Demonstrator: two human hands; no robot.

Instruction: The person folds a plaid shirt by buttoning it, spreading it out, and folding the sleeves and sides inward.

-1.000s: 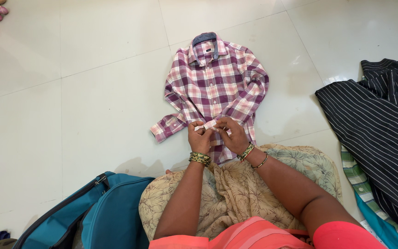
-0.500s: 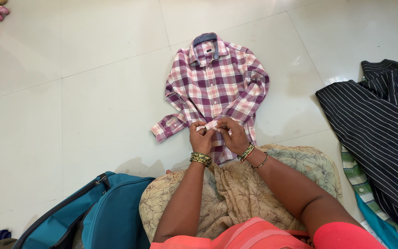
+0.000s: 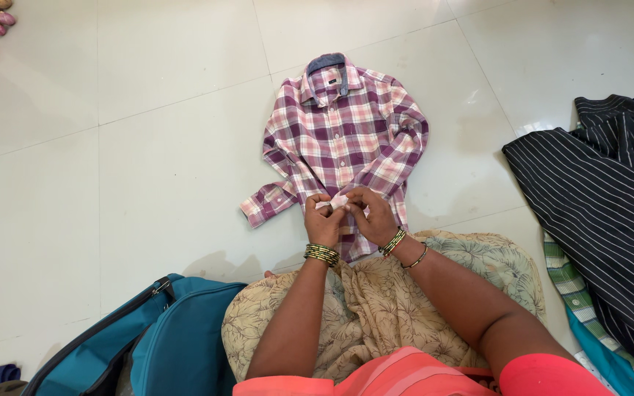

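Head view: both hands' fingers (image 3: 329, 208) pinch soft plaid shirt (image 3: 339, 132) placket.

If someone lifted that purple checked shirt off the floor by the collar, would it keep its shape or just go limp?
Probably limp: the checked shirt lies flat on the tiled floor, with its sleeves bent and creased, so the cloth looks thin and soft. It likely weighs little, since the left hand and right hand pinch its front edge up with fingers alone. Pushed, it would probably bunch rather than slide.

A small purple-and-pink plaid shirt (image 3: 343, 139) lies flat, collar away, front up, on the pale tiled floor.
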